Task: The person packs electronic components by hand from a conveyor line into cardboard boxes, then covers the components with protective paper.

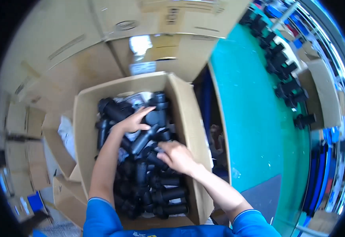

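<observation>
A deep, uncapped cardboard box [188,126] stands in front of me, filled with a jumble of black tubular plastic parts [168,193]. My left hand [133,121] reaches into its upper half, thumb and fingers spread on either side of the round end of a black part [152,117]. Whether it presses on that part, I cannot tell. Lower and to the right, my right hand [177,157] is closed, with its fingers curled beside a ribbed black part [156,158]. What lies inside those fingers is hidden. Pale plastic wrapping shows between the parts.
Large cardboard cartons [77,43] wall off the far side and left. On the right runs a green work surface [251,114] with a row of black parts [283,67] along its far edge. An opened carton [326,94] and metal shelving stand beyond it.
</observation>
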The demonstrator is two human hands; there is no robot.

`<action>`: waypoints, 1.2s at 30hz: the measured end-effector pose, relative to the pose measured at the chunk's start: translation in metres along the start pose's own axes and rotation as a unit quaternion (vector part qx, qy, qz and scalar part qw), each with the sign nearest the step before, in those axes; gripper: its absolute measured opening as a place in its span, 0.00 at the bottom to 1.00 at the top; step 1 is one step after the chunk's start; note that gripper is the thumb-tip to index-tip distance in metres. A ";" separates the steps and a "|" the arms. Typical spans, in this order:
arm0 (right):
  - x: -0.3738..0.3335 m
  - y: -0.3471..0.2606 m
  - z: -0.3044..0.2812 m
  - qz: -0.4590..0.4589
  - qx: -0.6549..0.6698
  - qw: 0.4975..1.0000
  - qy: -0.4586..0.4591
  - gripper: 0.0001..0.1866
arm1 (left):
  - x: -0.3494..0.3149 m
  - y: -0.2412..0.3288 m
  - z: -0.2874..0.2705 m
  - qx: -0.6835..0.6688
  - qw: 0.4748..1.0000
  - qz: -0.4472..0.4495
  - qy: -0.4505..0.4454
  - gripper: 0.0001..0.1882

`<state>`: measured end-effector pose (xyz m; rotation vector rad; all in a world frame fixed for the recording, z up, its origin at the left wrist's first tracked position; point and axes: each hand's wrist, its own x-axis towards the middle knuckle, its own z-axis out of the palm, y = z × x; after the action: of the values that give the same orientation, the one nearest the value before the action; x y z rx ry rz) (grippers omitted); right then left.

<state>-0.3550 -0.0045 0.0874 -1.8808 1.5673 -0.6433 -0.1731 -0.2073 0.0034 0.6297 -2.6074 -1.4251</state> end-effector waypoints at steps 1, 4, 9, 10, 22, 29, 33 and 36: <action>-0.019 0.003 -0.013 0.022 -0.012 0.999 0.020 0.18 | 0.004 -0.003 0.000 -0.029 0.999 -0.016 0.004 0.44; -0.066 0.021 -0.052 -0.035 0.056 0.993 0.098 0.18 | -0.003 -0.004 0.004 0.050 0.997 -0.025 0.046 0.39; -0.158 0.116 -0.169 0.161 -0.105 0.929 0.316 0.14 | 0.013 0.025 0.044 0.134 0.984 -0.096 0.074 0.30; -0.182 0.142 -0.202 0.198 -0.162 0.901 0.349 0.15 | 0.022 0.028 0.050 0.160 0.976 -0.112 0.095 0.27; -0.340 0.401 -0.531 0.444 -0.364 0.797 0.189 0.44 | 0.067 0.023 0.090 0.361 0.932 -0.010 -0.009 0.21; -0.333 0.467 -0.534 0.448 -0.433 0.769 0.144 0.42 | 0.033 0.021 0.096 0.382 0.916 -0.123 0.000 0.23; -0.407 0.389 -0.544 0.299 -0.423 0.818 0.250 0.34 | 0.033 0.053 0.109 0.352 0.919 -0.178 0.008 0.29; -0.357 0.296 -0.471 0.336 -0.469 0.755 0.311 0.30 | 0.005 0.053 0.108 0.318 0.912 -0.249 0.070 0.30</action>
<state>-0.9542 0.2443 0.2113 -1.4632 3.2437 -0.0909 -0.2246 -0.1001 -0.0134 1.4910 -2.8907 -0.5041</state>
